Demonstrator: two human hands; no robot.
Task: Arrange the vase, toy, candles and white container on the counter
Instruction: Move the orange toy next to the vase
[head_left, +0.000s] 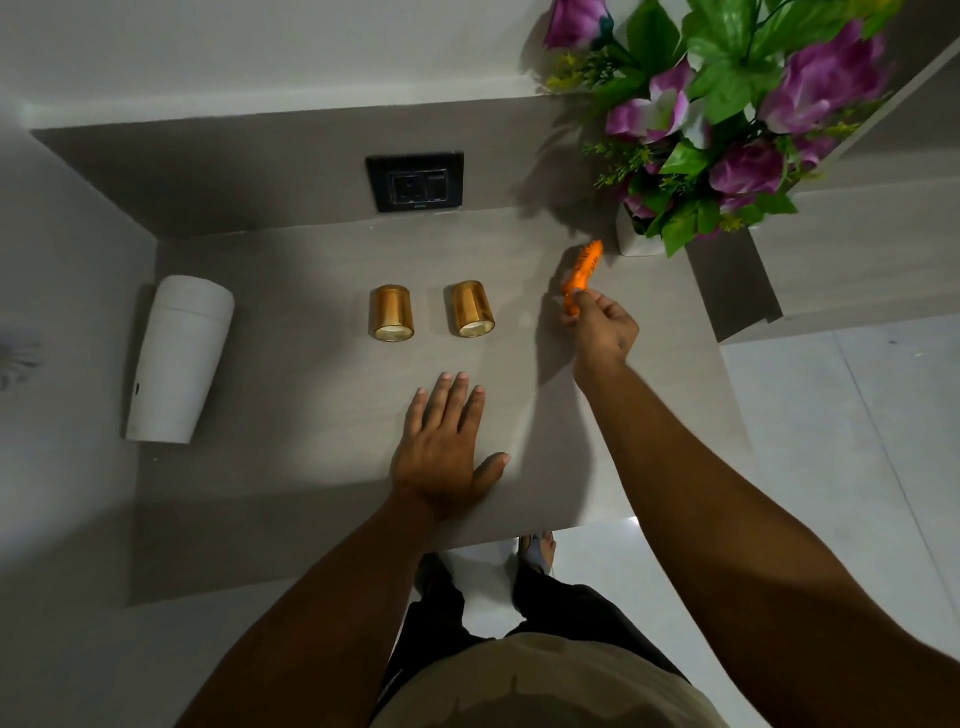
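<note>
My right hand (605, 327) grips a small orange striped toy (584, 270) just above the grey counter (322, 467), close to the white vase (640, 244) of purple flowers at the back right. Two gold candles (392, 313) (471, 309) stand side by side in the middle of the counter. A tall white container (179, 358) stands at the left end. My left hand (447, 447) rests flat on the counter with fingers spread, in front of the candles and holding nothing.
A black wall socket (415, 182) sits in the back wall behind the candles. A raised ledge (831, 260) borders the counter on the right. White floor tiles (841, 441) lie beyond the counter's front and right edges.
</note>
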